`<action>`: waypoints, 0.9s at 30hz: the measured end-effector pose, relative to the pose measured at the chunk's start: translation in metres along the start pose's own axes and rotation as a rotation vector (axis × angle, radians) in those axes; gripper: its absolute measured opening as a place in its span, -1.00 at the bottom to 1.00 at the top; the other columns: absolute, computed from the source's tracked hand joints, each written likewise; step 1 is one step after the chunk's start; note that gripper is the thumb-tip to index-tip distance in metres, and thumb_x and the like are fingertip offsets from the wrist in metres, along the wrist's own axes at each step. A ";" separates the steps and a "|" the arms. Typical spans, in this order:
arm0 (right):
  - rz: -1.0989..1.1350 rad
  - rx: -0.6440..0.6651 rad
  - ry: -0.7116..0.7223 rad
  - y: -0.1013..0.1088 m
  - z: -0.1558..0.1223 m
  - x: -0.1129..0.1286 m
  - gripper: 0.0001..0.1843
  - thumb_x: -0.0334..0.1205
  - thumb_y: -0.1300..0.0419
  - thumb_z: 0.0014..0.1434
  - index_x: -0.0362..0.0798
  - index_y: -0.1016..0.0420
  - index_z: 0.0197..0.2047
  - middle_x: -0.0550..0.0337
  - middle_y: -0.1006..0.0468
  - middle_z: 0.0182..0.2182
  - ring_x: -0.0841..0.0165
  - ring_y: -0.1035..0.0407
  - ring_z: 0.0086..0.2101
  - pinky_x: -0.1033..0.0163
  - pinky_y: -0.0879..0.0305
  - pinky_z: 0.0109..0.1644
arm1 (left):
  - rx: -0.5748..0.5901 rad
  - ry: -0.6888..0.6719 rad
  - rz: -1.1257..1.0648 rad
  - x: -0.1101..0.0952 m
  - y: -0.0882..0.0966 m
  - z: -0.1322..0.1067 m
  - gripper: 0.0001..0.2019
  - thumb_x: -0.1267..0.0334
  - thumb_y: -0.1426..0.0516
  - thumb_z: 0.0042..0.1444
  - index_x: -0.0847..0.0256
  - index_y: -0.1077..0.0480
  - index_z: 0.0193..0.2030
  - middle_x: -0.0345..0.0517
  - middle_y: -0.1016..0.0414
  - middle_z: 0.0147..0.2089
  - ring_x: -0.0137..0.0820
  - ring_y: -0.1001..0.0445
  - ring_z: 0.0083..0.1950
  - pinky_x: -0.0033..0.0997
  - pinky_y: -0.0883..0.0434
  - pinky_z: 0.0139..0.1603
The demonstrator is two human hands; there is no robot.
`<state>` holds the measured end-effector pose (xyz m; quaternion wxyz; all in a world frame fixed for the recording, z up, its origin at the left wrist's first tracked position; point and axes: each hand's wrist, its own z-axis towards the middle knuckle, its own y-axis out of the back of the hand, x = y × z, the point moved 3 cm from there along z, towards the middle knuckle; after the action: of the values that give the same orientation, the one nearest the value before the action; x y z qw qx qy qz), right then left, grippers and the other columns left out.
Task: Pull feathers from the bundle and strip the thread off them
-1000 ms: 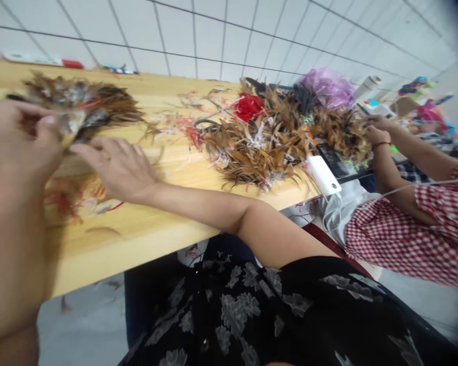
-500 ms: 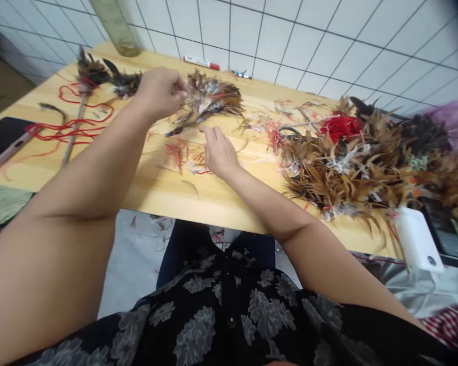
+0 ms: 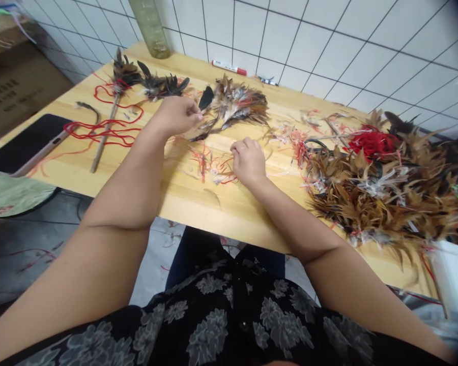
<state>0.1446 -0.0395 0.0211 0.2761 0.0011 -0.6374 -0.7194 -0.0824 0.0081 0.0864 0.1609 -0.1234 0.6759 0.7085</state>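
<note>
My left hand (image 3: 182, 116) is raised over the table with thumb and fingertips pinched together. A small black feather (image 3: 206, 98) stands up from the pinch. Just beyond it lies a fluffy bundle of brown and grey feathers (image 3: 242, 101), with a long dark feather (image 3: 205, 131) near its stem end. My right hand (image 3: 249, 161) rests low over the table, fingers curled and closed; what they hold, if anything, is hidden. Tangled red thread scraps (image 3: 203, 165) lie beside it. Black feather tufts (image 3: 162, 86) lie behind my left hand.
At left, a feather-topped stick (image 3: 106, 133) lies by loops of red string (image 3: 99, 133) and a phone (image 3: 26, 142). A large brown feather pile (image 3: 366, 195) with a red bunch of string (image 3: 374, 143) covers the right side. A bottle (image 3: 150, 30) and markers (image 3: 229, 67) stand or lie along the wall.
The view has swung left, so things sit farther right in it. My left hand has drawn back from the feather bundle, and a black feather now shows at its fingertips.
</note>
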 end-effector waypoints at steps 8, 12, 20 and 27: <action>0.381 -0.287 0.000 -0.030 0.012 -0.035 -0.74 -0.41 -0.09 0.50 -0.01 -0.59 0.06 -0.02 -0.65 -0.01 0.12 -0.54 0.02 0.02 -0.49 0.25 | 0.013 -0.136 0.031 -0.006 -0.053 0.024 -0.91 0.33 -0.29 0.24 0.20 -0.67 -0.17 -0.01 -0.71 -0.09 0.02 -0.71 0.17 -0.06 -0.56 0.38; 0.507 -0.348 -0.013 -0.033 0.013 -0.039 -0.77 -0.38 -0.15 0.47 0.01 -0.55 0.10 0.05 -0.61 -0.08 0.17 -0.53 -0.04 0.06 -0.51 0.20 | -0.171 -0.127 -0.160 0.001 -0.056 0.029 -0.91 0.45 -0.26 0.22 0.19 -0.49 -0.28 -0.05 -0.59 -0.21 -0.10 -0.66 -0.02 -0.12 -0.58 0.21; 0.696 -0.272 -0.048 -0.038 0.018 -0.043 -0.73 -0.14 -0.28 0.49 -0.02 -0.50 0.18 0.12 -0.56 -0.14 0.19 -0.52 -0.07 -0.01 -0.51 0.26 | -0.245 -0.052 -1.140 0.000 -0.065 0.037 -0.69 0.40 -0.35 0.37 0.11 -0.30 -0.29 -0.30 -0.30 -0.43 -0.45 -0.30 -0.47 -0.46 -0.30 -0.39; 0.736 -0.204 0.041 -0.040 0.019 -0.037 -0.51 0.16 -0.34 0.50 0.01 -0.46 0.27 0.14 -0.55 -0.11 0.24 -0.50 -0.14 0.01 -0.53 0.17 | -0.184 -0.176 -1.143 -0.015 -0.076 0.030 -0.63 0.34 -0.50 0.33 0.12 -0.37 -0.28 -0.27 -0.39 -0.39 -0.44 -0.38 -0.42 -0.45 -0.38 -0.34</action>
<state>0.1538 -0.0059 -0.0253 0.5272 -0.2411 -0.5148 -0.6316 -0.0372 0.0396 0.0242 0.5615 -0.4225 0.4221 0.5727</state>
